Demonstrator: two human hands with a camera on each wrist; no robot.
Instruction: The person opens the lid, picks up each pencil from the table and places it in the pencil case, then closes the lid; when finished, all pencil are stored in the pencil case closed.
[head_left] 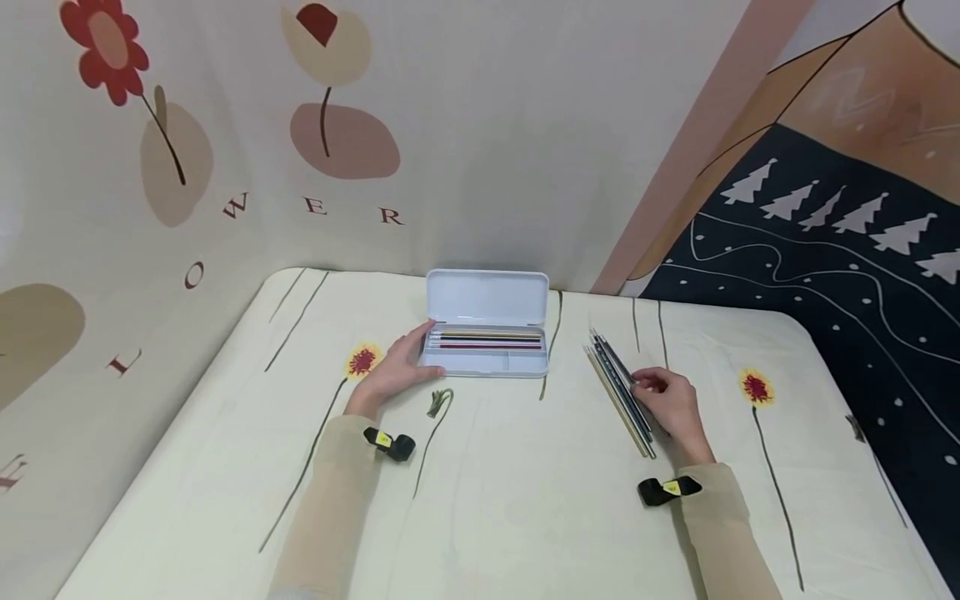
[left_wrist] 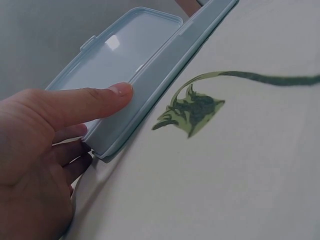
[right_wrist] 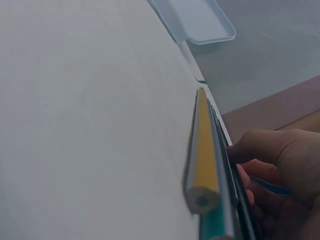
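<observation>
A pale blue pencil case (head_left: 487, 362) lies with its lid (head_left: 487, 297) raised, several pencils (head_left: 491, 337) lined up inside. At its left end my left hand (head_left: 393, 371) grips it, the thumb (left_wrist: 120, 92) against the front wall and fingers around the corner. To the right, a bundle of pencils (head_left: 618, 392) lies slanted on the cloth, one with a yellow barrel (right_wrist: 204, 150) nearest the right wrist camera. My right hand (head_left: 670, 407) is at the right side of that bundle, curled fingers and thumb pinching a dark pencil; its lower fingers are partly hidden.
A white cloth (head_left: 510, 492) printed with flowers covers the table. Behind the case stands a fabric wall (head_left: 510, 167) with flower prints and letters. A dark hanging (head_left: 810, 250) with white trees borders the right side. Each wrist carries a small black camera.
</observation>
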